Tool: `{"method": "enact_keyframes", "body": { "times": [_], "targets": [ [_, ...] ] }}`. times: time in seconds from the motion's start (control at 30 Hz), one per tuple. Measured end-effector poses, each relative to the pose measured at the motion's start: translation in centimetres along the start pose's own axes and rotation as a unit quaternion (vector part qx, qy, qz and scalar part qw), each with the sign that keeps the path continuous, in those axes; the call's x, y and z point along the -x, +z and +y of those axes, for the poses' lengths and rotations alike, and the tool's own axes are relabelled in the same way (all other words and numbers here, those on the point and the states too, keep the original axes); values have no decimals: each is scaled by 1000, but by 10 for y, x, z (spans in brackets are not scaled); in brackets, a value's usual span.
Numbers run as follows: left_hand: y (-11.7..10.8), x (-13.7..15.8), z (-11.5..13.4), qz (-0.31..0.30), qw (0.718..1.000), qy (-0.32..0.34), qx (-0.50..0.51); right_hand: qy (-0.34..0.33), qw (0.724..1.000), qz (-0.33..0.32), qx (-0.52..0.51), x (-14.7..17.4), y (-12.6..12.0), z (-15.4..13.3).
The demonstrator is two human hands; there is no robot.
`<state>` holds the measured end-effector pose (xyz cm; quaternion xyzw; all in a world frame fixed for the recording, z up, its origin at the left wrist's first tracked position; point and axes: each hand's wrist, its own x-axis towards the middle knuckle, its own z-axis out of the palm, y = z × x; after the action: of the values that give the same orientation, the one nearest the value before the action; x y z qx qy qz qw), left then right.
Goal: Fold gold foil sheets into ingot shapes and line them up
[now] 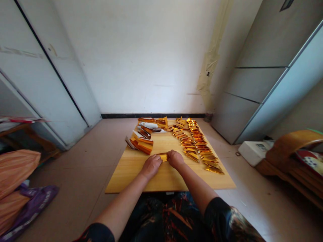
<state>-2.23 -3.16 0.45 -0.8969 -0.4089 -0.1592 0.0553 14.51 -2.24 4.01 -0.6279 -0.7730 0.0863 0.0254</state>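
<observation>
A small piece of gold foil paper [164,157] lies stretched between my two hands, low over the wooden table. My left hand [152,165] grips its left end with the fingers closed. At its right end the fingers of my right hand [176,158] are closed on it too, covering that edge. To the right, folded gold foil pieces [203,144] stand in two long overlapping rows. Curled gold foil sheets [142,144] sit just beyond my left hand.
The wooden table [126,181] stands before a white wall [141,60]. More curled sheets and a white roll [148,125] are at its far left. A grey refrigerator [242,101] rises at right, near a white box [254,153]. Orange and purple bags [17,174] lie at left.
</observation>
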Motion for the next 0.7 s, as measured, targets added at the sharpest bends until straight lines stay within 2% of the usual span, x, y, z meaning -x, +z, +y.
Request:
{"method": "enact_keyframes", "body": {
  "times": [0.23,0.37,0.6,0.7],
  "targets": [
    [0,21,2,-2,1000,-7,2,47,998,-36,-19,-7,-5,-2],
    [-5,18,9,-25,999,-43,9,102,994,-35,-31,-8,-2,-10],
    [-9,16,14,-42,996,-74,21,145,986,-61,-59,-13,-7,-15],
    [-10,17,16,-47,995,-85,15,142,984,-74,-80,-15,-10,-10]
  ]
}}
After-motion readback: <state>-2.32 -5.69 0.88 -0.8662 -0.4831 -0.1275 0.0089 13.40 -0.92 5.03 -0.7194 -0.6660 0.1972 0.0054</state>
